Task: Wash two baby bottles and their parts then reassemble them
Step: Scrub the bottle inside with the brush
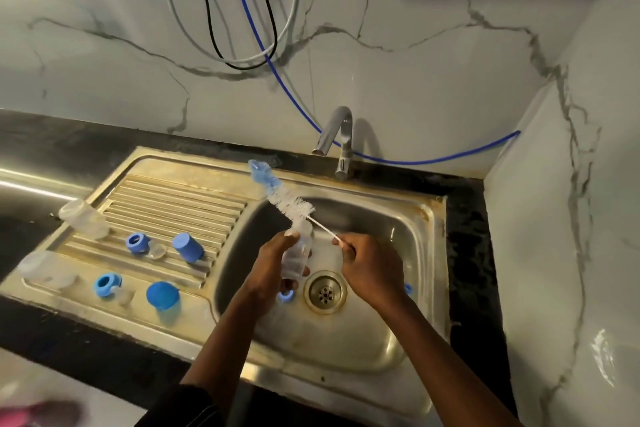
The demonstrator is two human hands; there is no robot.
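My left hand (273,269) grips a clear baby bottle (297,253) over the sink basin (381,322), mouth pointing up. My right hand (370,270) pinches the thin white handle of a bottle brush (280,192). The brush's white bristles and blue sponge tip are outside the bottle, slanting up to the left above its mouth. On the drainboard (173,201) lie two blue collar rings (136,243) (106,285), two blue caps (187,247) (162,295), a clear nipple (157,250) and two clear containers (83,218) (45,269). Another blue ring (285,295) lies in the basin under my left hand.
A chrome tap (341,139) stands behind the basin, no water visibly running. The drain strainer (325,292) sits mid-basin. A small blue piece (408,288) shows behind my right wrist. Cables and a blue hose (259,45) hang on the marble wall. Black counter surrounds the sink.
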